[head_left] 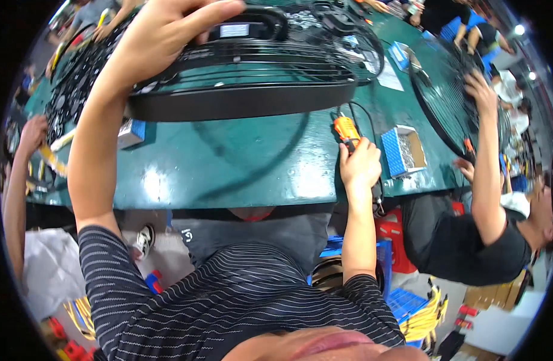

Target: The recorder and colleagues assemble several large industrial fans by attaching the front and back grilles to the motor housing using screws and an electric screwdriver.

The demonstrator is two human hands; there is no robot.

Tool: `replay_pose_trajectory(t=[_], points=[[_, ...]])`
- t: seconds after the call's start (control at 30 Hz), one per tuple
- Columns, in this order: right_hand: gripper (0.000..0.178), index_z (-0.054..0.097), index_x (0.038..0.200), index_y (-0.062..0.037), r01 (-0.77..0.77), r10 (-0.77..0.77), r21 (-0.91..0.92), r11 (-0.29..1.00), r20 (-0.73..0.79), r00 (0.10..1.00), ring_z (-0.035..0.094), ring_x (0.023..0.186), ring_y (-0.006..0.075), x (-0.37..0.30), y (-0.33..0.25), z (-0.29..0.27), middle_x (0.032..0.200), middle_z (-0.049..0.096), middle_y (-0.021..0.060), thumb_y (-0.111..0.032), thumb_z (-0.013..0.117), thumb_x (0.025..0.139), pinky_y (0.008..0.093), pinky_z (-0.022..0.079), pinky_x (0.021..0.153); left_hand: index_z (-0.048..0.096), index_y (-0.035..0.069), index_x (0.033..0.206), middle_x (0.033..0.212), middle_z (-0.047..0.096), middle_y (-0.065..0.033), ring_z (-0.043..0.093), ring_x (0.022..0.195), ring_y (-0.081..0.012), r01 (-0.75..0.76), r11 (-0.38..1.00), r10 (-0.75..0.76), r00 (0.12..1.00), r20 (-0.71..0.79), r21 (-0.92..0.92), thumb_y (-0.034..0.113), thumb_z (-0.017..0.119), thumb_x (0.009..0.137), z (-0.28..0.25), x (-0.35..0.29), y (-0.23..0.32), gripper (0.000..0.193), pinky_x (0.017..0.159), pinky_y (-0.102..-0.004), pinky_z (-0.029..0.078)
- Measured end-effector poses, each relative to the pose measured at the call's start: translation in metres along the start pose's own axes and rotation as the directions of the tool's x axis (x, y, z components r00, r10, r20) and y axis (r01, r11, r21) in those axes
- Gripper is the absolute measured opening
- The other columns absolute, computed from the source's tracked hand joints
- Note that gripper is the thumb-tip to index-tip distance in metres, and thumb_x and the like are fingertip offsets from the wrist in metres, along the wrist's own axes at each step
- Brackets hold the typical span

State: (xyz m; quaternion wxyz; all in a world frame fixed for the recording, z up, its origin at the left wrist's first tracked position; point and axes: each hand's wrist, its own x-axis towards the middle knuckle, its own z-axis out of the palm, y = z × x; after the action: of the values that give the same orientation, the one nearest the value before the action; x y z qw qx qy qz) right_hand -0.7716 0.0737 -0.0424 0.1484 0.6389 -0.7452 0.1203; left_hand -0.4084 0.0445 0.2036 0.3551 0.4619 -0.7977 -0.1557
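My left hand [159,39] is raised at the upper left, gripping a black wire fan guard [246,103] by its upper part. The guard hangs tilted above the green table [246,162], its wide rim facing me and its shadow falling below. Part of the left fingers is hidden behind the black plastic, with the thumb stretched along the top. Lower right, my right hand [362,167] is closed around an orange and black electric screwdriver [346,127] with a black cord. The tool is apart from the guard and points away from me.
Right of the screwdriver stands an open blue and white box [398,155] of small screws. A similar box [132,133] is near my left forearm. Black parts [75,99] are heaped at far left. On the right, a co-worker's hand [481,93] touches another wire guard [436,99].
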Motion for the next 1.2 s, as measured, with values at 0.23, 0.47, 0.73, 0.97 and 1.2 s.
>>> replay_pose_trajectory(t=[0.23, 0.47, 0.73, 0.97, 1.2], points=[[0.049, 0.056, 0.103, -0.0043, -0.058, 0.058, -0.027, 0.998, 0.003, 0.998, 0.060, 0.097, 0.0289, 0.001, -0.001, -0.003, 0.099, 0.060, 0.0133, -0.046, 0.071, 0.081, 0.0413, 0.054, 0.072, 0.052, 0.005, 0.071, 0.065, 0.045, 0.0057, 0.040, 0.065, -0.0043, -0.039, 0.993, 0.034, 0.998, -0.045, -0.110, 0.028, 0.057, 0.100, 0.001, -0.006, -0.022, 0.038, 0.060, -0.0232, 0.032], [0.065, 0.055, 0.122, -0.0020, -0.078, 0.075, 0.105, 0.991, 0.026, 0.997, 0.054, 0.103, 0.0294, -0.004, 0.000, -0.024, 0.105, 0.057, 0.0127, -0.041, 0.078, 0.074, 0.0421, 0.045, 0.086, 0.045, 0.002, 0.069, 0.067, 0.043, -0.0006, 0.041, 0.064, -0.0107, -0.130, 0.991, 0.129, 0.990, -0.053, -0.011, 0.021, 0.060, 0.095, 0.013, -0.036, -0.015, 0.036, 0.059, -0.0267, 0.032], [0.056, 0.046, 0.130, 0.0019, -0.378, -0.064, 0.771, -0.512, 0.405, 0.912, 0.063, 0.104, 0.0351, -0.059, -0.031, -0.059, 0.118, 0.060, 0.0225, -0.043, 0.054, 0.097, 0.0466, 0.053, 0.086, 0.044, 0.000, 0.071, 0.070, 0.045, -0.0090, 0.044, 0.063, -0.0212, -0.133, 0.991, 0.133, 0.991, -0.018, -0.021, 0.014, 0.073, 0.081, 0.052, -0.095, -0.008, 0.033, 0.059, -0.0308, 0.036], [0.054, 0.050, 0.123, -0.0051, -0.664, -0.488, 0.223, -0.714, 0.521, 0.700, 0.064, 0.102, 0.0346, -0.065, -0.043, -0.062, 0.115, 0.063, 0.0211, -0.053, 0.042, 0.100, 0.0524, 0.051, 0.091, 0.047, 0.005, 0.071, 0.073, 0.053, -0.0083, 0.051, 0.066, -0.0288, -0.261, 0.953, 0.258, 0.965, 0.038, 0.156, 0.020, 0.080, 0.067, 0.097, -0.136, 0.001, 0.037, 0.060, -0.0392, 0.039], [0.020, 0.057, 0.101, -0.0132, -0.718, -0.236, 0.414, -0.560, 0.751, 0.617, 0.061, 0.074, 0.0184, -0.102, -0.042, -0.069, 0.079, 0.061, 0.0010, -0.033, 0.058, 0.098, 0.0388, 0.051, 0.068, 0.056, 0.003, 0.087, 0.094, 0.058, -0.0147, 0.058, 0.089, -0.0353, -0.187, 0.982, 0.190, 0.971, -0.144, 0.030, 0.043, 0.081, 0.072, 0.126, -0.211, -0.009, 0.049, 0.082, -0.0466, 0.048]])
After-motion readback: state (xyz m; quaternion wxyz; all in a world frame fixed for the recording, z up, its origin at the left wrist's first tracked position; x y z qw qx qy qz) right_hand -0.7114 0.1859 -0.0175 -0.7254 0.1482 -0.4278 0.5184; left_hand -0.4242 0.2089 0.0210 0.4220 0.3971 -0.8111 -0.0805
